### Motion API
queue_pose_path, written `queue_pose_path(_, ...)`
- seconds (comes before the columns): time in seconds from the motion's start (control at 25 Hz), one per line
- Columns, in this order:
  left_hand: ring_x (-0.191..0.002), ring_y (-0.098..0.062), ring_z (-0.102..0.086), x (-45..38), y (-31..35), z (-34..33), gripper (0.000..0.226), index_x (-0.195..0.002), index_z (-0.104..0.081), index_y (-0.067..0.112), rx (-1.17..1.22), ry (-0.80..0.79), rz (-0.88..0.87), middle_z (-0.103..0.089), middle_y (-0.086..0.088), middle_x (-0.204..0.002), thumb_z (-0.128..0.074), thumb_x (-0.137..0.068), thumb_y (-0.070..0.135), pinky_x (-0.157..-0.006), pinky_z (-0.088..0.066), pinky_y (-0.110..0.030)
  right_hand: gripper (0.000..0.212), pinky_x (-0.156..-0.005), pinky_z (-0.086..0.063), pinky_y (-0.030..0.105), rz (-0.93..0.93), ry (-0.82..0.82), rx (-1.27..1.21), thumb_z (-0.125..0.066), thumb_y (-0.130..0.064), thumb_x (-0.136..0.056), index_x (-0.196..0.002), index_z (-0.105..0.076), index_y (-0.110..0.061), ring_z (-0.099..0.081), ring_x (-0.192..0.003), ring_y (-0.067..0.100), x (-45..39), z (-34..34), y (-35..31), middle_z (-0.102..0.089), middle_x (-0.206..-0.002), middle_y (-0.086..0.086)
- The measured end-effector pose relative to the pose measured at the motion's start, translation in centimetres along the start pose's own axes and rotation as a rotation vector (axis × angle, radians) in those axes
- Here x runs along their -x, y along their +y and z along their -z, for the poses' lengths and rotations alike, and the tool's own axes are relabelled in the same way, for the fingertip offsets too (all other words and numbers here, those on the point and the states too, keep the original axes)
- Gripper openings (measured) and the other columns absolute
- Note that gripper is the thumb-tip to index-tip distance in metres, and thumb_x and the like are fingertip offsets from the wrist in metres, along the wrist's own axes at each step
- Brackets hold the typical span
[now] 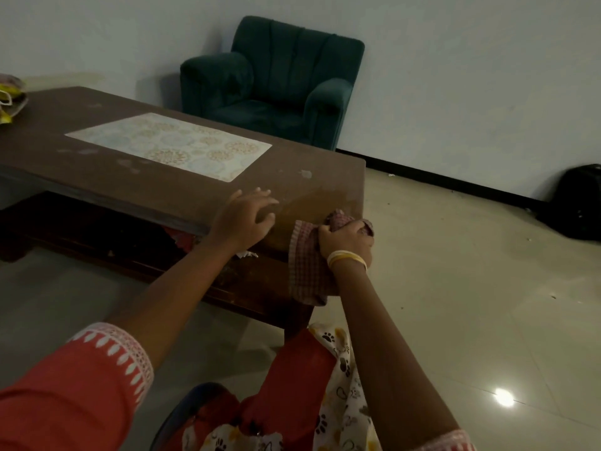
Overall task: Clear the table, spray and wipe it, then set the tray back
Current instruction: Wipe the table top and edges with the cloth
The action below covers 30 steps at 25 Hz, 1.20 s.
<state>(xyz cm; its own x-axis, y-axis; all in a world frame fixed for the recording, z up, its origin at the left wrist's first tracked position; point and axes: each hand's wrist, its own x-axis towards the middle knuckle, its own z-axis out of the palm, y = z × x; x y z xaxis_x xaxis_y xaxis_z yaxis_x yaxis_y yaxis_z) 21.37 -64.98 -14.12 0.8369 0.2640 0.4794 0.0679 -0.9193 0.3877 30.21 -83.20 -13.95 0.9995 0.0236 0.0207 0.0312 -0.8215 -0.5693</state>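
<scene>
Right hand [344,237] bunches the checked cloth [307,265] on the wet table [162,187] corner; left hand [245,216] rests flat, fingers relaxed. Cloth looks soft and floppy, so probably best gripped wadded.

The person wears a red garment whose left sleeve [97,379], in the lower left of the frame, ends at mid-forearm in a white lace cuff with a row of white leaf-shaped motifs above it. At the lower right edge, the right sleeve [452,439] shows the same pale lace trim. Pale yellow and white bangles [346,259] circle the right wrist. In the bottom centre, a cream cloth [344,402] printed with black paw marks and yellow shapes lies over the red fabric of the lap.
</scene>
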Motion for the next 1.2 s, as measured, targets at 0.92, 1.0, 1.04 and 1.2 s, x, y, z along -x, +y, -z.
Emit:
queue_pose_path(0.92, -0.142, -0.022, -0.032, -20.6, -8.7, -8.7, 0.06, -0.147, -0.032, 0.022, -0.155, -0.339, 0.018, -0.029, -0.002, -0.157, -0.042, -0.095, 0.05, -0.114, -0.029, -0.043, 0.059, -0.095, -0.045, 0.041, -0.256, 0.116, -0.194, -0.046, -0.043, -0.093, -0.134, -0.043, -0.002, -0.057, -0.119, 0.037, -26.4, -4.6, -6.1, -0.058, -0.131, 0.018)
queue_pose_path(1.0, -0.142, -0.023, -0.031, -23.9, -10.5, -9.8, 0.059, -0.146, -0.033, 0.023, -0.127, -0.361, 0.04, -0.029, -0.002, -0.157, -0.042, -0.095, 0.05, -0.113, -0.028, -0.044, 0.058, -0.096, -0.045, 0.041, -0.284, 0.155, -0.183, -0.046, -0.044, -0.092, -0.133, -0.045, -0.003, -0.057, -0.119, 0.036, -30.3, -5.5, -7.2, -0.058, -0.131, 0.017)
queue_pose_path(1.04, -0.142, -0.023, -0.031, -25.4, -11.1, -10.4, 0.059, -0.146, -0.033, 0.024, -0.109, -0.371, 0.051, -0.029, -0.001, -0.157, -0.043, -0.095, 0.05, -0.113, -0.027, -0.043, 0.058, -0.095, -0.045, 0.041, -0.294, 0.163, -0.171, -0.045, -0.045, -0.092, -0.132, -0.046, -0.003, -0.058, -0.119, 0.036, -32.1, -6.0, -7.5, -0.059, -0.13, 0.017)
queue_pose_path(1.2, -0.145, -0.019, -0.024, -29.1, -11.7, -12.1, 0.061, -0.147, -0.031, 0.024, -0.119, -0.39, 0.027, -0.027, 0.0, -0.158, -0.044, -0.094, 0.05, -0.117, -0.02, -0.042, 0.057, -0.094, -0.045, 0.042, -0.309, 0.165, -0.142, -0.043, -0.046, -0.092, -0.129, -0.046, -0.003, -0.059, -0.116, 0.037, -37.9, -7.0, -9.1, -0.061, -0.127, 0.017)
